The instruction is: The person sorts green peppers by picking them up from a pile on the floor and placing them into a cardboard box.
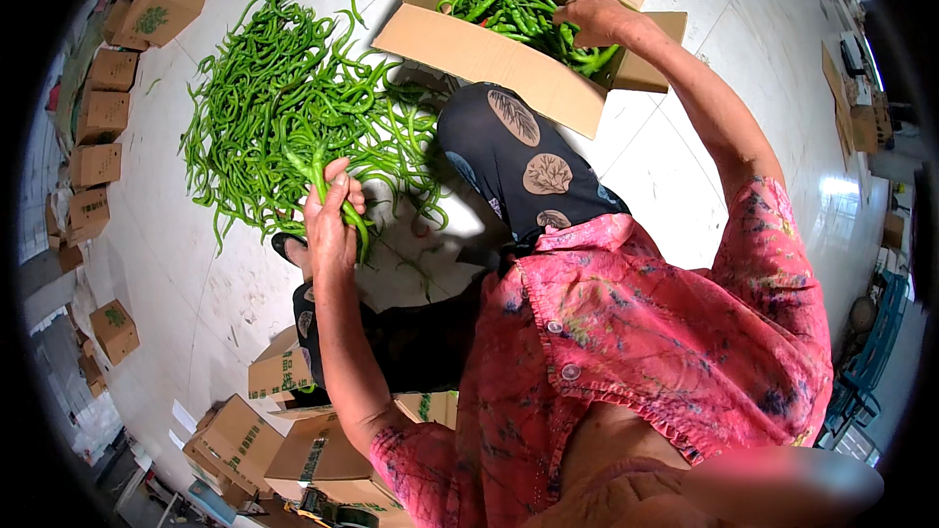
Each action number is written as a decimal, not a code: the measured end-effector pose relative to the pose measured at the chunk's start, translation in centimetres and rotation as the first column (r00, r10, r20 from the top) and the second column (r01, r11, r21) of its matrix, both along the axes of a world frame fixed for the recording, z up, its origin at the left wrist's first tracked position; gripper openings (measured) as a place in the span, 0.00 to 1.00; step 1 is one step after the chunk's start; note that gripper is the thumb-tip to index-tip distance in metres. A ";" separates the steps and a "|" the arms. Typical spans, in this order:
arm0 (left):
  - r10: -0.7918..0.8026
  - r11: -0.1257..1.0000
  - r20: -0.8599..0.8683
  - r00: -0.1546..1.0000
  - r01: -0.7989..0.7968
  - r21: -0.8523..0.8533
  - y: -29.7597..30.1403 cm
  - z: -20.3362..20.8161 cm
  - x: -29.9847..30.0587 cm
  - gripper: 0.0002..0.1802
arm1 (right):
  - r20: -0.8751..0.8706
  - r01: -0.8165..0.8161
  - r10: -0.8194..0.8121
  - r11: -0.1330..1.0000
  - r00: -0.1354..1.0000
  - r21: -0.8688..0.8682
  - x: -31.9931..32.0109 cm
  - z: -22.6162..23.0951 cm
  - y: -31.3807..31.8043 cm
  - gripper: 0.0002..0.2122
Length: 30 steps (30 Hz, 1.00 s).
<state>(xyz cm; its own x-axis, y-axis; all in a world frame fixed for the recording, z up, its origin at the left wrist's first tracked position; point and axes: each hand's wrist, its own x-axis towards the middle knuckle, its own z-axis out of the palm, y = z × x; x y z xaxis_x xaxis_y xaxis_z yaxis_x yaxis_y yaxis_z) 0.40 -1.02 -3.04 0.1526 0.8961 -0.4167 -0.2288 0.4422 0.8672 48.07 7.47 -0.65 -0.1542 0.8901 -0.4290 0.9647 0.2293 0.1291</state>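
Observation:
A wide heap of long green chili peppers (264,88) lies on the floor in front of me, left of the middle. At its near edge my left hand (333,210) is closed around a few green chili peppers (318,171), whose ends stick out above and below the fingers. An open cardboard box (489,59) stands at the far side with its flaps spread, partly filled with green chili peppers (518,15). My right hand (595,20) reaches over the box's right part, its fingers bent down at the peppers inside. What those fingers hold, if anything, is hidden.
Closed cardboard boxes (95,164) line the left side, some stacked. More cartons (323,455) stand close behind my left arm, with a tape dispenser (337,508) on one. My knee in dark patterned trousers (528,156) is between heap and box. A teal chair (871,352) stands far right.

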 end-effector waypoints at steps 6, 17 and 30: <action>0.028 1.000 0.203 0.979 -0.030 0.006 -0.2 0.0 -1.1 0.21 | 0.033 0.101 -0.103 0.993 0.994 0.062 0.0 1.0 -0.2 0.19; 0.032 0.997 0.446 0.894 -0.059 0.046 0.0 3.0 -0.9 0.28 | -0.843 -0.138 0.246 0.969 0.479 0.204 -18.8 8.7 -7.3 0.12; -0.067 0.988 0.206 0.976 0.036 0.149 -0.7 3.1 0.9 0.31 | -0.955 -0.004 -0.170 0.984 0.242 -0.176 -32.2 1.8 -6.9 0.19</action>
<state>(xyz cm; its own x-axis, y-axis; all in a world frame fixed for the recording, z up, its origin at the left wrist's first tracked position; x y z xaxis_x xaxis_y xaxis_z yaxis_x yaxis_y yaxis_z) 1.28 -1.75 0.07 0.2706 0.9327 -0.2382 -0.3929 0.3329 0.8572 15.92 0.55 1.18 -0.4568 0.8826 -0.1113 0.3580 0.0678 -0.9313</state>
